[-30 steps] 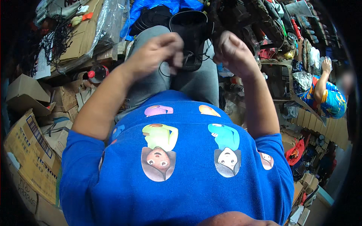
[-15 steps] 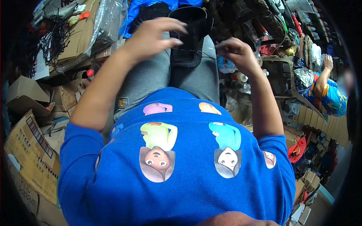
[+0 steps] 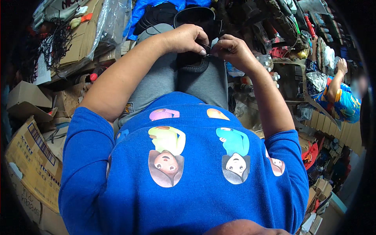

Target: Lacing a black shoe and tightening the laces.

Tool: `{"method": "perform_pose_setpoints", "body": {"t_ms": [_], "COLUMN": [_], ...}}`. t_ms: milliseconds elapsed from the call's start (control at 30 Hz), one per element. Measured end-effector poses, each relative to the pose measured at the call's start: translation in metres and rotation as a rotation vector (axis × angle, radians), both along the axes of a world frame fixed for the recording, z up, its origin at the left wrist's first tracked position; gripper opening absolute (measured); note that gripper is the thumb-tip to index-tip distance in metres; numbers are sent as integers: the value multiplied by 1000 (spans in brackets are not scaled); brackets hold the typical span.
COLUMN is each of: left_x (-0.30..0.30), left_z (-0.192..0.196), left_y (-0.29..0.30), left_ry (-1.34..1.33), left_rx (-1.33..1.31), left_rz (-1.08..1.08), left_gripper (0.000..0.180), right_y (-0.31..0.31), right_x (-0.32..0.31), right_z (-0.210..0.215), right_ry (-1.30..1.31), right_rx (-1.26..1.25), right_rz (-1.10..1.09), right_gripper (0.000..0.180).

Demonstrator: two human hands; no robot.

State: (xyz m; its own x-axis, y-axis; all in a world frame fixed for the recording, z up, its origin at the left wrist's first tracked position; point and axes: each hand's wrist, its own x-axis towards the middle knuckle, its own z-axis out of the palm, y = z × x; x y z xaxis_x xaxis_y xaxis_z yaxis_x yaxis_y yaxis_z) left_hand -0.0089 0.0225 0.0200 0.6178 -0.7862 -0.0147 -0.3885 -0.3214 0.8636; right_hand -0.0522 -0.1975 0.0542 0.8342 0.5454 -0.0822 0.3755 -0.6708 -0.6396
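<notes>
A black piece with a ridged, rounded edge [image 3: 194,67], shoe-like in shape, rests between my grey-trousered thighs [image 3: 156,80]. Right above it my two hands almost meet. My left hand [image 3: 188,40] is closed in a pinch, its thumb tip pointing down by the black piece. Opposite it, my right hand [image 3: 232,51] pinches with thumb and forefinger. A thin dark thread [image 3: 207,46] shows between the fingertips, partly hidden by them. Much of the black piece is too dark to make out.
Beyond my knees stands a black bucket-like container [image 3: 194,14] near a blue plastic sheet [image 3: 135,17]. Cardboard boxes [image 3: 33,156] crowd the left. Plastic bottles [image 3: 270,68] lie on the right, where another person in a bright patterned shirt [image 3: 344,103] sits.
My hands have come together from either side over the black piece. The left moved right and its spread fingers closed into a pinch; the right moved slightly left.
</notes>
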Motion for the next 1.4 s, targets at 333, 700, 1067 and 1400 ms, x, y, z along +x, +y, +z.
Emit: {"method": "perform_pose_setpoints", "body": {"t_ms": [333, 700, 1067, 1400], "left_x": [-4, -6, -8, -77], "left_z": [11, 12, -11, 30], "left_y": [8, 6, -1, 64], "left_ry": [67, -128, -368, -163], "left_rx": [76, 131, -32, 158], "left_rz": [-158, -121, 253, 236], "left_gripper": [30, 32, 46, 34], "right_y": [3, 39, 28, -54], "right_x": [-41, -37, -22, -31], "right_z": [-10, 33, 1, -5], "right_ry": [-121, -459, -186, 703], "right_rx": [67, -479, -204, 776], "right_rz": [-127, 213, -9, -302], "right_gripper": [28, 14, 19, 26]}}
